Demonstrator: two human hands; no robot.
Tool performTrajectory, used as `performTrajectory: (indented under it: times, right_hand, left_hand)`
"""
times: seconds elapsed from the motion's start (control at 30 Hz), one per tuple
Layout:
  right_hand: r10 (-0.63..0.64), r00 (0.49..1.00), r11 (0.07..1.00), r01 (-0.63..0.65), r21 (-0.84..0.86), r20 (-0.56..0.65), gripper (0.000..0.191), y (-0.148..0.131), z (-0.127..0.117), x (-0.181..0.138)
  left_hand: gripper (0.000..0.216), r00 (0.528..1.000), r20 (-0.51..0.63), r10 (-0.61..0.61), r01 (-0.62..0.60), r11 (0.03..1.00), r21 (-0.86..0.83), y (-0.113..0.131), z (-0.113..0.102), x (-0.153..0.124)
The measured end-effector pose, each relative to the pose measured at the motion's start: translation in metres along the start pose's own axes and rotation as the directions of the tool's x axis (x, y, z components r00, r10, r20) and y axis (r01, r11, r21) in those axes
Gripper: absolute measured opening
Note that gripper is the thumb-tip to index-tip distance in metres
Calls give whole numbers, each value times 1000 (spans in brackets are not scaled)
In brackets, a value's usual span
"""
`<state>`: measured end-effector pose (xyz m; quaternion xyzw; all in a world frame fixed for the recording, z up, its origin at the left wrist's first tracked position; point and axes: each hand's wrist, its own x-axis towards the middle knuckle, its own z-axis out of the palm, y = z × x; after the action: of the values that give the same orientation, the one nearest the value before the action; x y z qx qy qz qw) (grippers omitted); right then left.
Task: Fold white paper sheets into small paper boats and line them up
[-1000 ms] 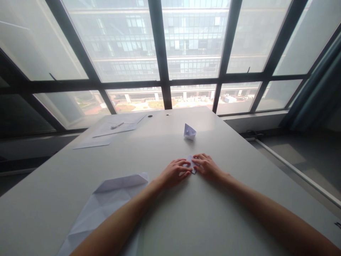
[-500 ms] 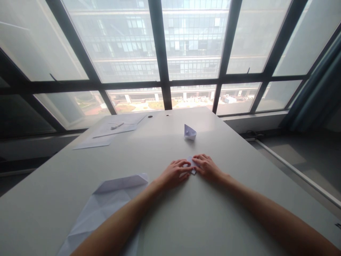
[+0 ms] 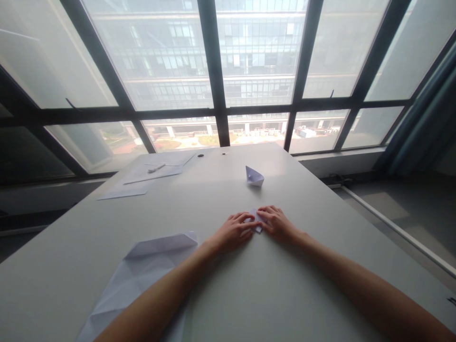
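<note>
Between my two hands a small piece of folded white paper (image 3: 258, 229) lies on the white table, mostly covered by fingers. My left hand (image 3: 234, 230) holds its left side, with the fingers pressing it down. From the other side my right hand (image 3: 278, 223) grips the same paper, fingertips close to those of the left. Just beyond the hands stands a small folded paper boat (image 3: 254, 177), touched by neither. A large creased sheet of paper (image 3: 146, 261) with a folded top edge lies to the left, partly hidden under my left forearm.
Several flat paper sheets (image 3: 133, 191) lie at the table's far left, with a small white crumpled or twisted piece (image 3: 156, 168) on top. Two round holes are near the far edge of the table (image 3: 213, 190). Tall windows stand behind, and a blue curtain (image 3: 413, 123) hangs at the right.
The paper boat has turned slightly where it stands. Both hands keep almost the same place on the folded paper, with only tiny finger shifts.
</note>
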<state>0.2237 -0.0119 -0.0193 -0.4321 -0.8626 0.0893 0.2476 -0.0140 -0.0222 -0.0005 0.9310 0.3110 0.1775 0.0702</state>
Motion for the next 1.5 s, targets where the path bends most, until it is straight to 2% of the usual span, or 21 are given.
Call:
performTrajectory:
  times: [0.2,0.33,0.47,0.77,0.97,1.1,1.17,1.23,1.3,1.37,1.5]
  right_hand:
    - [9,1000,1000,-9,6,6,31,-5,-3,0]
    - [42,998,999,-42,-5,-40,35,-10,-3,-1]
    - [70,994,997,-66,47,-84,36,-12,-2,-1]
    - [136,981,951,-90,295,-140,45,-11,2,1]
    - [252,948,825,-103,556,-197,49,-3,10,3]
    - [314,948,659,-185,729,-43,49,-4,4,5]
    - [306,952,604,-213,768,23,46,-9,-1,5]
    - [288,956,554,-216,804,58,44,-14,-5,6]
    - [251,964,508,-203,837,82,43,-18,-8,6]
    - [214,972,491,-188,850,91,39,-21,-9,5]
    - [199,975,557,-197,807,100,32,-21,-7,5]
  left_hand:
    - [43,1000,3,-10,10,1000,13,-1,2,-1]
    - [41,998,-26,-52,52,998,32,-1,4,-2]
    - [43,1000,-15,-19,19,1000,0,-2,4,-2]
    - [41,996,-56,64,-71,988,-134,-4,4,-1]
    - [36,979,-177,98,-125,982,-142,0,2,2]
    - [21,963,-268,6,-83,957,-278,2,6,3]
    - [11,939,-323,-115,-23,919,-394,3,8,5]
    - [15,892,-344,-295,65,834,-547,3,10,7]
    - [31,854,-269,-445,151,708,-690,2,11,10]
    - [39,857,-163,-489,213,624,-752,0,12,11]
    - [36,885,-79,-458,257,624,-737,-1,10,12]
